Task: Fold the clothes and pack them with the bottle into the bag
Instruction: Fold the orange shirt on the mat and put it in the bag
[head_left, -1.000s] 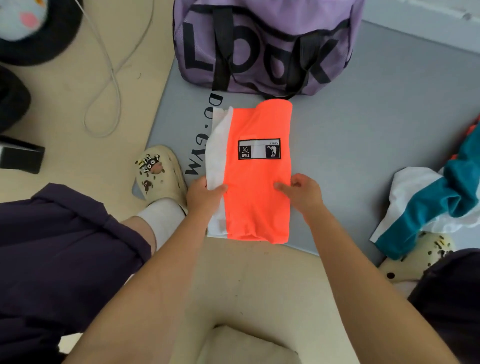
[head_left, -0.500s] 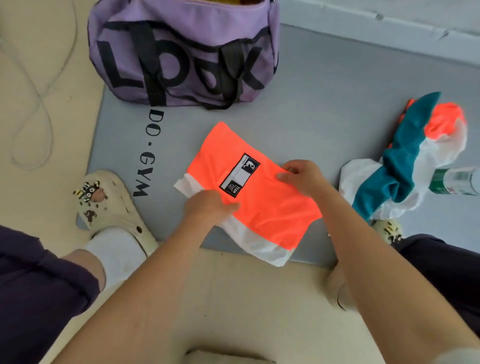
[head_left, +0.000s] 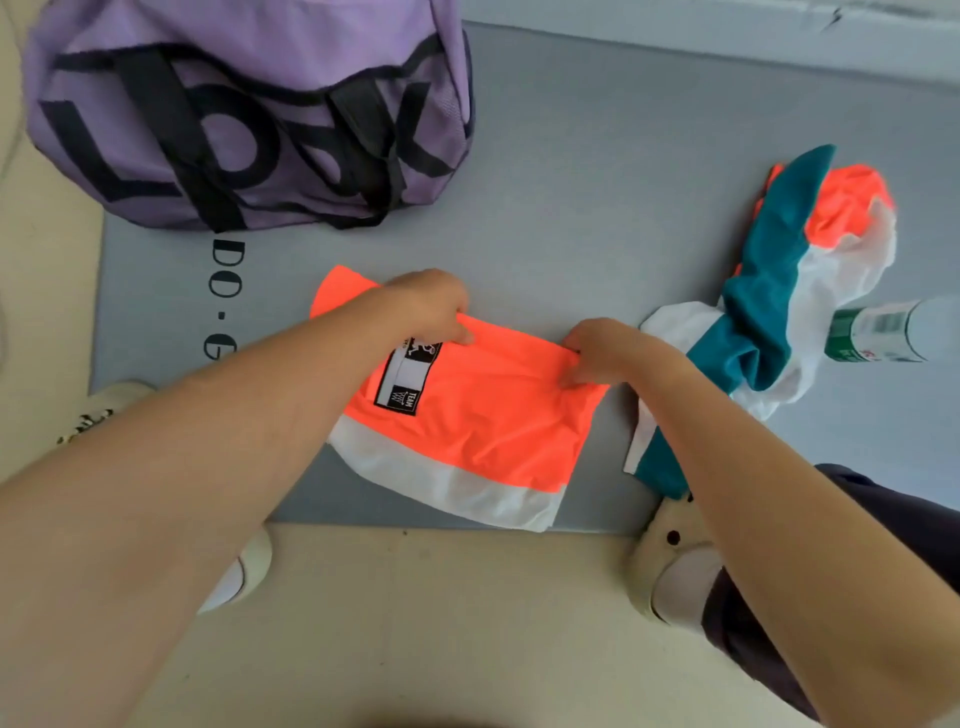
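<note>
Two hands are working: your left hand (head_left: 434, 306) is pinching the far edge of the folded orange-and-white garment (head_left: 478, 415), and your right hand (head_left: 605, 353) is gripping its right corner. One garment is lying flat on the grey mat (head_left: 597, 182); since a moment ago it is sitting turned crosswise and both hands are higher on it. One crumpled teal-white-orange garment (head_left: 779, 291) is lying right, touching one bottle (head_left: 883, 332). One purple bag (head_left: 249, 109) is standing far left.
</note>
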